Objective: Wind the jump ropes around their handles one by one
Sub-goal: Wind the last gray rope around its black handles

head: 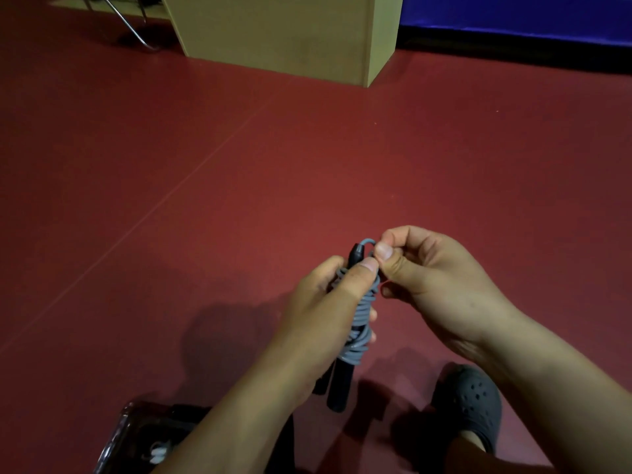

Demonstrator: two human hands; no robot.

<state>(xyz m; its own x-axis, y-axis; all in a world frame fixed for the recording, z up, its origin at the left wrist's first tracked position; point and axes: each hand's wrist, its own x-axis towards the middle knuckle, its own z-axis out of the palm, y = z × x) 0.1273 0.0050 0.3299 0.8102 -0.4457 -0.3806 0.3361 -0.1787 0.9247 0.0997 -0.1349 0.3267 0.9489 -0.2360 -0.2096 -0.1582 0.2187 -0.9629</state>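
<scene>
Red floor (239, 172) fills the view; tan wooden cabinet (284, 32) at 12 o'clock, blue wall padding (513, 12) at 1 o'clock. Your dark clog (473, 401) sits at 5 o'clock, a dark clear-walled bin (136, 436) at 7 o'clock, contents too dim to name.

Your left hand (318, 323) grips the two black handles (342, 384) held side by side, at centre low, fingers curled round them, thumb pressing on the coils. The grey jump rope (360, 323) is wound round the handles in a thick bundle; winding looks almost done. Your right hand (431, 278) is just at 3 o'clock of the bundle top, thumb and forefinger clamped on the last short loop by the handle caps.

Likely step: securing the tail. Keep the left thumb down so the coils don't spring loose. Pull the loop snug, tuck it under a top coil, don't yank or the turns slide off the caps. Release the right hand first.
</scene>
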